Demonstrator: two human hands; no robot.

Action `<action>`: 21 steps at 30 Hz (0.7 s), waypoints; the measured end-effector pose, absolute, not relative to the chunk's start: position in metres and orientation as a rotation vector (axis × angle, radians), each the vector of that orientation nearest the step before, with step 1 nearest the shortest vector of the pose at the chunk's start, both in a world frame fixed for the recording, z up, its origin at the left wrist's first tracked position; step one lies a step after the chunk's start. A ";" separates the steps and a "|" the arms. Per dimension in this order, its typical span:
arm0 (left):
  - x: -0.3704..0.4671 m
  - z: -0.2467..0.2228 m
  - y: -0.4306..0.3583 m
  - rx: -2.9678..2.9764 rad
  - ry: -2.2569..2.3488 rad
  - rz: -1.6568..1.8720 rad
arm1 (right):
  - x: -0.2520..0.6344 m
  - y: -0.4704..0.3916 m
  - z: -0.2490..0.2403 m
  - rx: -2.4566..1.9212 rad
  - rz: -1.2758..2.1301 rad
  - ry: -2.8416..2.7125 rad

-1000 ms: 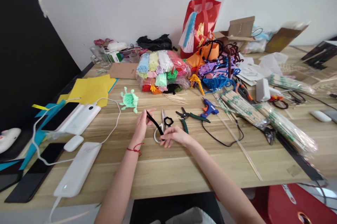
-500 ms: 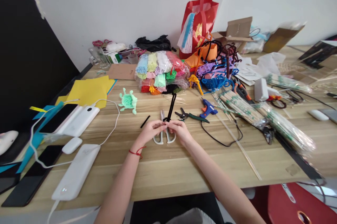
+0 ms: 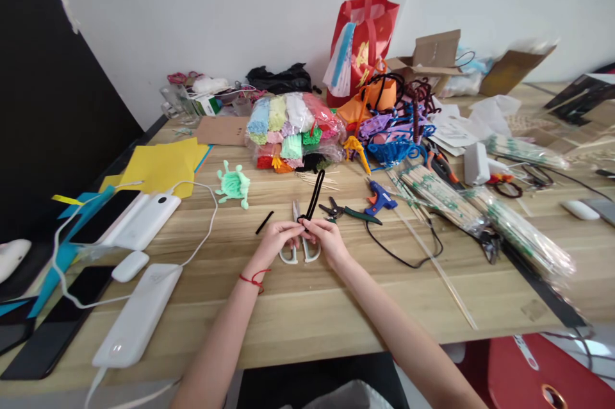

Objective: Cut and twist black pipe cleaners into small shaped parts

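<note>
A black fuzzy stem [image 3: 316, 194], folded into a narrow loop, rises from between my two hands. My left hand [image 3: 280, 235] pinches its lower end from the left. My right hand [image 3: 327, 237] pinches the same spot from the right, fingertips touching the left ones. Under the hands lie scissors [image 3: 295, 255] with white handles, blades pointing away; the fingers partly cover them. A short black piece [image 3: 264, 222] rests on the table left of the hands. Farther left sits a mint-green fuzzy figure [image 3: 234, 185] with several knobbed arms.
Bagged colored stems [image 3: 293, 130] lie behind the hands. Pruners [image 3: 350, 212], a blue glue gun [image 3: 379, 197] and bundled sticks [image 3: 519, 229] lie right. Power banks [image 3: 139, 316], phones and yellow sheets [image 3: 156, 168] are left. A red bag [image 3: 379, 31] stands behind.
The black loop leans slightly more to the right. Both hands stay almost in place, still pinching it, with the fingers shifted a little.
</note>
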State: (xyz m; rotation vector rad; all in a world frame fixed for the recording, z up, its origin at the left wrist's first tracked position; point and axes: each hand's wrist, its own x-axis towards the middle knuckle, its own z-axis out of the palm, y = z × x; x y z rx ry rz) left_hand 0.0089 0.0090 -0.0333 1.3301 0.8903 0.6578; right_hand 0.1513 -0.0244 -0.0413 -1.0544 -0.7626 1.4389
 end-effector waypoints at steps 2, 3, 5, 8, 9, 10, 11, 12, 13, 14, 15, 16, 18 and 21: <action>0.009 -0.032 0.009 1.315 0.883 0.648 | 0.151 -0.025 -0.043 -1.046 1.454 -0.743; 0.008 -0.032 0.009 1.312 0.881 0.646 | 0.151 -0.025 -0.043 -1.041 1.460 -0.736; 0.007 -0.031 0.009 1.306 0.873 0.642 | 0.152 -0.025 -0.044 -1.031 1.467 -0.727; 0.006 -0.030 0.009 1.305 0.840 0.639 | 0.153 -0.024 -0.044 -1.033 1.475 -0.731; 0.007 -0.030 0.008 1.312 0.830 0.641 | 0.153 -0.024 -0.044 -1.037 1.474 -0.736; 0.007 -0.029 0.008 1.325 0.825 0.646 | 0.153 -0.024 -0.043 -1.038 1.471 -0.744; 0.007 -0.029 0.008 1.342 0.827 0.654 | 0.153 -0.024 -0.043 -1.038 1.470 -0.752; 0.008 -0.029 0.008 1.361 0.835 0.664 | 0.153 -0.024 -0.042 -1.038 1.469 -0.755; 0.009 -0.030 0.008 1.378 0.846 0.675 | 0.153 -0.024 -0.042 -1.038 1.469 -0.754; 0.010 -0.031 0.008 1.390 0.856 0.684 | 0.153 -0.024 -0.041 -1.037 1.472 -0.747; 0.011 -0.031 0.008 1.396 0.863 0.691 | 0.153 -0.024 -0.041 -1.036 1.477 -0.736; 0.012 -0.032 0.008 1.397 0.866 0.694 | 0.153 -0.025 -0.040 -1.033 1.482 -0.723; 0.012 -0.034 0.008 1.389 0.857 0.693 | 0.152 -0.025 -0.038 -1.018 1.494 -0.699; 0.012 -0.036 0.009 1.371 0.828 0.698 | 0.152 -0.026 -0.037 -0.981 1.511 -0.685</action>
